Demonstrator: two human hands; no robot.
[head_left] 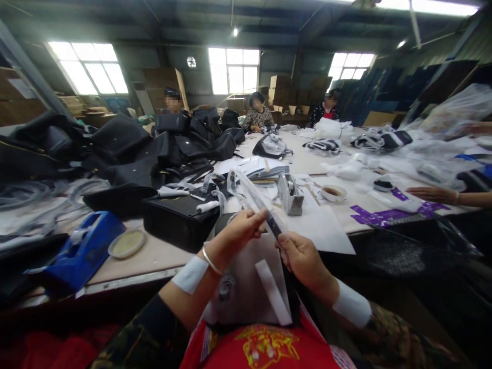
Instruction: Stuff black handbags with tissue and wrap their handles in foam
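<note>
A dark strap in translucent wrapping [273, 224] stretches between my hands, its pale wrapped end looping up over the table. My left hand [248, 226] pinches it near the middle, and lower down my right hand [303, 258] has its fingers closed around the other end. Below them, on my lap against the table edge, rests a dark piece covered by a whitish sheet [246, 287]. A white strip [273, 293] lies across that sheet. Just left of my hands sits a black bag [180, 220] with pale-wrapped straps on top.
A blue tape dispenser [82, 251] and a tape roll [126, 243] stand left; a grey dispenser [291, 197] and another roll [333, 193] stand ahead. Black bags [130, 148] pile up at left. Another person's hand [434, 195] reaches in near purple-printed plastic [384, 215]. Several people sit across.
</note>
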